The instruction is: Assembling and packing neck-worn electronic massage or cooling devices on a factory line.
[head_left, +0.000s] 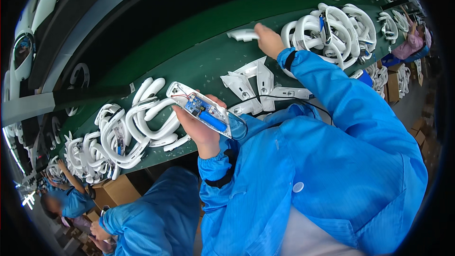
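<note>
My left hand (201,125) is closed around a white plastic housing (177,91). Inside the open housing I see a blue circuit board (193,103), thin red wires and a blue cylindrical battery (213,121). Farther out over the bench, my right hand (269,41) grips the end of a short white plastic piece (242,34), slightly blurred. Several flat, angled white plastic parts (264,78) lie between my hands and my body. A thin black cable (287,96) crosses over them.
The green bench (189,64) carries a heap of curved white housings (128,128) on the left and another heap (332,35) on the right. A co-worker's blue sleeve (151,213) is close at lower left. Cardboard boxes (121,188) stand below the bench edge.
</note>
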`<state>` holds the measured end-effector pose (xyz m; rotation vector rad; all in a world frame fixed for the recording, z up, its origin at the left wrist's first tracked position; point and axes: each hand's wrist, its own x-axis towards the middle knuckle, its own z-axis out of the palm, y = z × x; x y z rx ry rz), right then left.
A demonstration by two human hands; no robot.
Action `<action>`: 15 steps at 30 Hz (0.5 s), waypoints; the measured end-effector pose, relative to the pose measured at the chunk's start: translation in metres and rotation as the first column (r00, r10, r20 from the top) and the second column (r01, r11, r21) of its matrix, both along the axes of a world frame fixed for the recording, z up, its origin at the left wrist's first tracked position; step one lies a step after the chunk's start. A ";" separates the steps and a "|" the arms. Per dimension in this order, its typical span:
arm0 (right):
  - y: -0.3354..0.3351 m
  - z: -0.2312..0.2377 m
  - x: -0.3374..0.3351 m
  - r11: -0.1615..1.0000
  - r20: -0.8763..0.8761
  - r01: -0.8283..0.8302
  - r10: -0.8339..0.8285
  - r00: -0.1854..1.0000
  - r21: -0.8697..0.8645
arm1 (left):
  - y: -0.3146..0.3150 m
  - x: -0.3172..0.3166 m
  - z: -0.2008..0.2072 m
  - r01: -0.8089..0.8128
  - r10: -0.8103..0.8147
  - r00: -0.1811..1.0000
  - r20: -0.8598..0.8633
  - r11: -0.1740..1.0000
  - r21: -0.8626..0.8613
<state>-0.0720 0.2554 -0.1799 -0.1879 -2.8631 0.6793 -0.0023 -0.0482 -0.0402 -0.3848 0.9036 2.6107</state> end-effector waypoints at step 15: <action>-0.005 0.072 0.011 0.436 0.483 0.392 0.118 0.868 -0.810 | 0.006 0.005 0.005 -0.001 0.003 0.998 0.066 1.000 -0.026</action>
